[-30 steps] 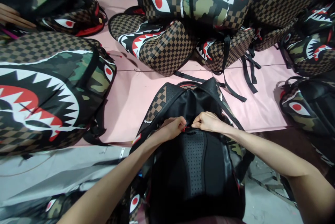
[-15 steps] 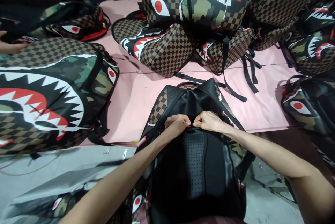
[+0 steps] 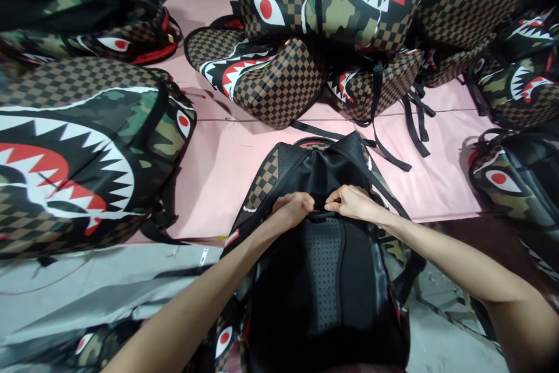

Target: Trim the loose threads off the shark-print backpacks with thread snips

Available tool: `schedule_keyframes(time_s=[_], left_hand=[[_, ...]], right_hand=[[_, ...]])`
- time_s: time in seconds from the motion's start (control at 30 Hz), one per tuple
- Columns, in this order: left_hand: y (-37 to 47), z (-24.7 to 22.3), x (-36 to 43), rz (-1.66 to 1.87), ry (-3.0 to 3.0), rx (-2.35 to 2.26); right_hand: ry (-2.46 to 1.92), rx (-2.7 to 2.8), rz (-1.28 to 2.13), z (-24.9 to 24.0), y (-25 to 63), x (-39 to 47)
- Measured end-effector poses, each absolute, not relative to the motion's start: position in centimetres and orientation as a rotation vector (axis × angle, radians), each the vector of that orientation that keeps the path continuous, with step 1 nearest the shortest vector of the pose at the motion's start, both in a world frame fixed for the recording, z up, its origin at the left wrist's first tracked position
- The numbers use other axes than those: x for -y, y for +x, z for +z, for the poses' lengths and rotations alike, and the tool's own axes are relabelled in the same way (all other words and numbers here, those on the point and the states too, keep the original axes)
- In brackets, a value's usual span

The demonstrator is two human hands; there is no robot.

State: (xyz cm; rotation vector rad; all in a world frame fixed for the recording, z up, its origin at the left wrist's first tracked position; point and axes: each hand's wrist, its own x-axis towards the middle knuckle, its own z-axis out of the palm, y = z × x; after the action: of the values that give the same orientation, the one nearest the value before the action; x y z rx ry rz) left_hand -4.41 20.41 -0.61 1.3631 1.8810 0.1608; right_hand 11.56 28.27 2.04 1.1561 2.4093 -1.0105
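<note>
The backpack [image 3: 367, 286] lies under my grip, back facing me, its top on the pink table [image 3: 209, 187]. My left hand [image 3: 293, 209] and right hand [image 3: 350, 203], just apart, pinch its fabric above the perforated strip [image 3: 324, 274].

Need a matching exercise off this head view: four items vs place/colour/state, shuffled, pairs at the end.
Column one:
1. tabletop
2. right hand
3. handled backpack
4. large shark-mouth backpack

Column two:
A. cut off by the picture's left edge
B. fingers pinched together, beside the other hand
C. pink
D. black back toward the camera, under both hands

Pairs: 1-C, 2-B, 3-D, 4-A
</note>
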Motion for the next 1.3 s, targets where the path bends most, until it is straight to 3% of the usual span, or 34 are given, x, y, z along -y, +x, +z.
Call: schedule_keyframes(time_s=[0.27, 0.53, 0.73, 1.03, 1.2, 1.3], left_hand=[[-3.9, 1.0, -22.2, -0.068, 1.246, -1.869], [-3.6, 0.2, -22.4, -0.081, 1.269, -1.981], [-3.6, -0.1, -20.4, 0.087, 1.387, -2.079], [-3.6, 0.6, -19.9, 0.254, 1.363, -2.062], [-4.3, 0.8, -18.0, 0.667, 1.593, -1.617], [-4.1, -0.2, -15.7, 0.835, 1.780, -1.598]], right_hand=[[1.189, -2.425, -0.953, 2.4, 11.6, -28.1], [1.253, -2.432, -0.960, 2.3, 12.0, -28.2], [1.204, -2.320, -1.115, 1.7, 11.3, -28.5], [1.204, -2.348, -1.080, 1.3, 11.0, -28.3], [1.342, -2.410, -1.198, 1.6, 11.9, -28.9], [1.346, -2.420, -1.229, 1.9, 12.5, -29.4]])
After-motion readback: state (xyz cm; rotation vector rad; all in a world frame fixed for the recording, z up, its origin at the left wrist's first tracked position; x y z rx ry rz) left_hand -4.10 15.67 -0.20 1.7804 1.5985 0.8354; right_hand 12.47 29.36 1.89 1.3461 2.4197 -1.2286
